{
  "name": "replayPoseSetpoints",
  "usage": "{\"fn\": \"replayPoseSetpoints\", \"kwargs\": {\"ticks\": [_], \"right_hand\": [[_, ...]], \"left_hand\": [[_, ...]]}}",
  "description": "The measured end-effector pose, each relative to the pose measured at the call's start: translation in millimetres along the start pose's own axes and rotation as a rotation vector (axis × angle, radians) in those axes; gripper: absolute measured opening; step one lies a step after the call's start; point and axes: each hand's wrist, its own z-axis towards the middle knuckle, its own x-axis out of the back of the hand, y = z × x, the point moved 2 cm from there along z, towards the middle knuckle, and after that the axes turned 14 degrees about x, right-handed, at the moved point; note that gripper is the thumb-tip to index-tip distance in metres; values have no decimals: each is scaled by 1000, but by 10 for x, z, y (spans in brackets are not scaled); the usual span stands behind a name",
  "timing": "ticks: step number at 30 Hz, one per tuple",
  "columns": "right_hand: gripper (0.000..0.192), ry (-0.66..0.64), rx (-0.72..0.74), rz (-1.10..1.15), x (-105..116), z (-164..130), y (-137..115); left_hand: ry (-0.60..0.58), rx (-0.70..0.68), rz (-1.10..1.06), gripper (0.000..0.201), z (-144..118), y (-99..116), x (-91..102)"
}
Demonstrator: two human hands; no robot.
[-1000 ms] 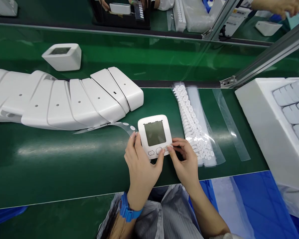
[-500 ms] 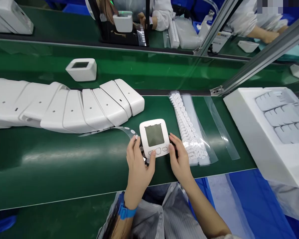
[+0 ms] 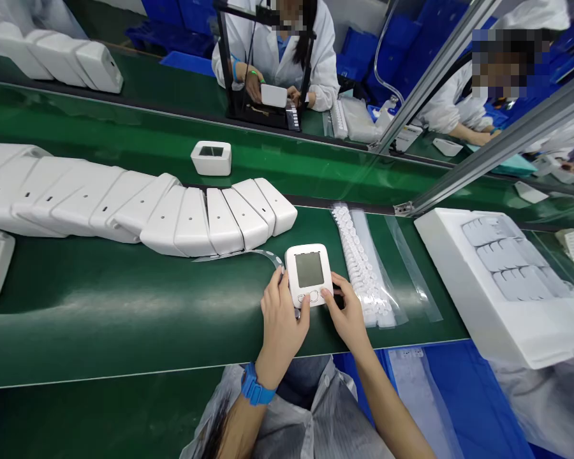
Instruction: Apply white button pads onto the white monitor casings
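A white blood pressure monitor (image 3: 309,271) with a grey screen and buttons along its lower edge faces up between my hands. My left hand (image 3: 283,312) grips its left side, thumb on the front near the buttons. My right hand (image 3: 347,313) holds the right side, with its thumb at the lower right button. A clear strip with round white pieces (image 3: 268,256) runs from under the housings towards my left fingers; its near end is hidden behind the monitor and hand. Right of my hands lies a stack of clear strips with white round pieces (image 3: 358,261).
A long leaning row of white housings (image 3: 191,220) lies left on the green bench (image 3: 124,331). Another monitor (image 3: 211,159) sits on the raised belt behind. At right stands a white foam tray (image 3: 469,287). A metal post slants beside it; co-workers sit across.
My right hand has closed onto the monitor's right side, its thumb now on the front. The view has shifted up and left, showing more of the housings and the co-workers opposite.
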Motion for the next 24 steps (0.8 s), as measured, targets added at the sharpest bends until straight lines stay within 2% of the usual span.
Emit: {"fn": "replayPoseSetpoints", "kwargs": {"ticks": [7,16,20,24], "right_hand": [[33,-58,-46,156,115,81,39],[34,-79,-19,98,148,92,22],[34,-84,-39,85,141,111,0],[35,-55,-53,77,112,112,-72]], "left_hand": [[48,-45,-17,51,-10,-9,15],[53,-48,-35,54,-17,-20,23],[21,-20,-44,52,-7,-3,32],[-76,-6,-104,54,-15,-3,89]]}}
